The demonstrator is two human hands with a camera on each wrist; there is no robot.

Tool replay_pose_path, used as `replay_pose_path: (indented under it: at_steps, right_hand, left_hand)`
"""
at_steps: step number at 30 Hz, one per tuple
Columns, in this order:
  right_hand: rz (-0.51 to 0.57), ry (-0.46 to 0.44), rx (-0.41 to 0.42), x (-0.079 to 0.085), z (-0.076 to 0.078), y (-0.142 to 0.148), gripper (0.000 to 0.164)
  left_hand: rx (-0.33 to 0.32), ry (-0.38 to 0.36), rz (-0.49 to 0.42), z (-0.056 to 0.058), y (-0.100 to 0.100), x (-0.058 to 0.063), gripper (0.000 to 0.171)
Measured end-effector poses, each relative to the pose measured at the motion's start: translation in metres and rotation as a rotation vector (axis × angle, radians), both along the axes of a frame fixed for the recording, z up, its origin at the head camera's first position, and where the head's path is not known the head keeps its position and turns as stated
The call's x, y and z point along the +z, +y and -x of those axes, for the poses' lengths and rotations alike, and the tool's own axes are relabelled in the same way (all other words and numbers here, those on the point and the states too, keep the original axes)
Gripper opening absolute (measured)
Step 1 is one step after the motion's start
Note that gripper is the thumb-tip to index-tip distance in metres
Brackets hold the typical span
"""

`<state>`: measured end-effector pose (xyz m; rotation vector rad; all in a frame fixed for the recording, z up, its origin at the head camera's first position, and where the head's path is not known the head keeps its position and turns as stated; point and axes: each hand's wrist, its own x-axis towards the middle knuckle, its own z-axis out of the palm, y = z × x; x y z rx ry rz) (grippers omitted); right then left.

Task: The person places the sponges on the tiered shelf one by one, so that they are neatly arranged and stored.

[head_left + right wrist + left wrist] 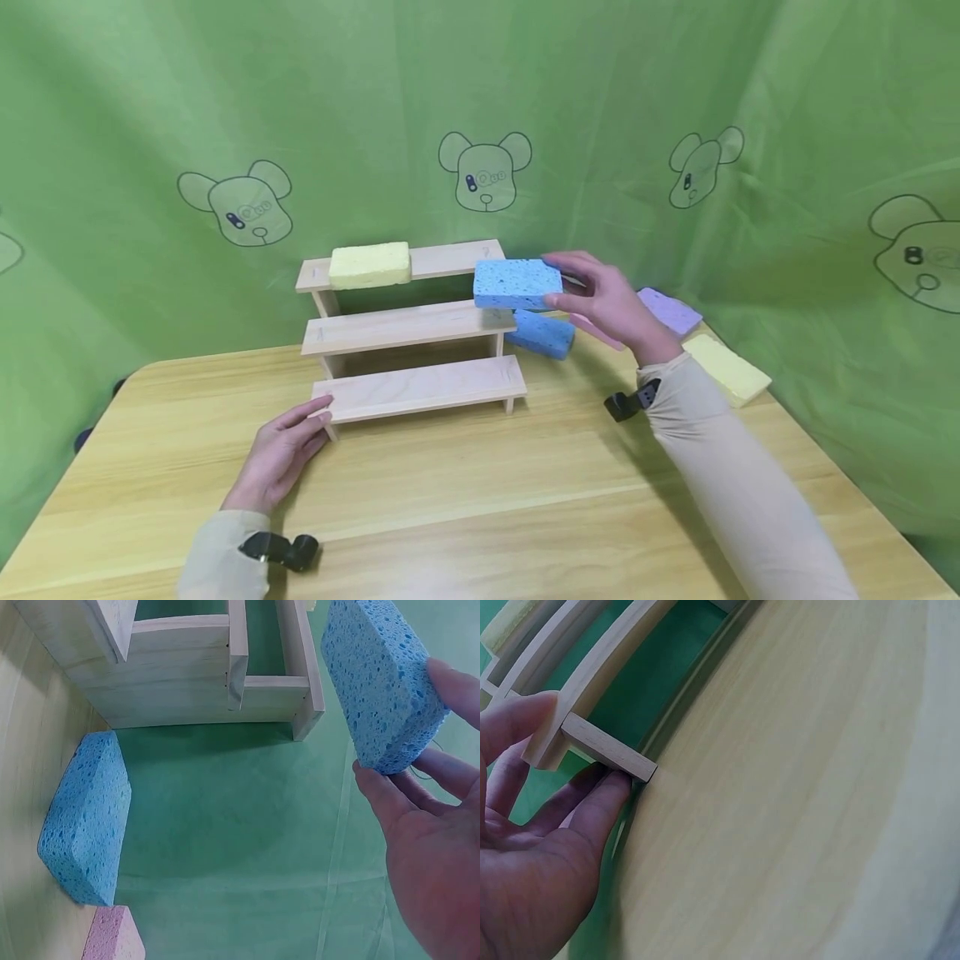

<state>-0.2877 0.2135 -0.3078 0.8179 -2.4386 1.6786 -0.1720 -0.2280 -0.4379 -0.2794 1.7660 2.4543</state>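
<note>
A three-tier wooden shelf rack (pixel 420 387) stands toward the back of the table. My right hand (pixel 611 304) pinches a blue sponge (pixel 517 282) by its right end, holding it in the air near the right ends of the upper tiers. In the right wrist view the thumb (pixel 456 691) lies on one face of that sponge and fingers on the other. My left hand (pixel 281 454) grips the left end of the lowest tier; in the left wrist view its thumb is on the board and fingers touch the short leg (pixel 611 750). A pale yellow sponge (pixel 371 265) lies on the top tier's left part.
A second blue sponge (pixel 543 335) lies on the table beside the rack's right side. Further right are a pink sponge (pixel 596 331), partly hidden by my right hand, a purple sponge (pixel 670 312) and a yellow sponge (pixel 726 369). A green curtain (pixel 360 108) hangs behind the table.
</note>
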Motion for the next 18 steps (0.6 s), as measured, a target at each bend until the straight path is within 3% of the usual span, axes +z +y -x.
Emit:
replay_pose_path:
  at_steps: [6, 18]
  right_hand:
    - [0.054, -0.048, 0.022, -0.001, 0.002, -0.007, 0.062]
    - [0.066, -0.047, 0.041, 0.003, 0.009, -0.018, 0.060]
  left_hand:
    - [0.002, 0.000, -0.002, 0.000, 0.001, 0.000, 0.021]
    - [0.004, -0.002, 0.008, 0.000, 0.001, 0.000, 0.024]
